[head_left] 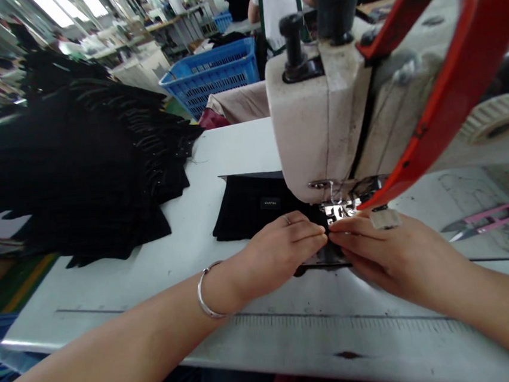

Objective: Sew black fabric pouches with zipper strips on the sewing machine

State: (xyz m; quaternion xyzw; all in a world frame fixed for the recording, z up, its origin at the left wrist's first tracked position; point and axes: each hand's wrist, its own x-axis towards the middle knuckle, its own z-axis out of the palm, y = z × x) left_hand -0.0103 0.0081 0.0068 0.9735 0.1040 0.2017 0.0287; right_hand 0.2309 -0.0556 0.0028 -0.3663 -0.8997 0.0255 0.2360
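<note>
Black fabric pieces (242, 207) with a small dark label (270, 202) lie on the white table, their right edge reaching the presser foot (341, 211) of the sewing machine (306, 120). My left hand (282, 248), with a ring and a silver bracelet, rests on the fabric's near right corner, fingertips pressed together on its edge. From the other side my right hand (386, 247) pinches at the same edge, its fingertips almost meeting the left ones just in front of the foot. The fingers partly hide the fabric there.
A tall heap of black cut fabric (76, 160) covers the table's left side. Pink thread snips (486, 219) lie right of my right hand. A red curved bar (444, 100) crosses the machine head. Beyond are a blue basket (211, 75) and a person (281, 8).
</note>
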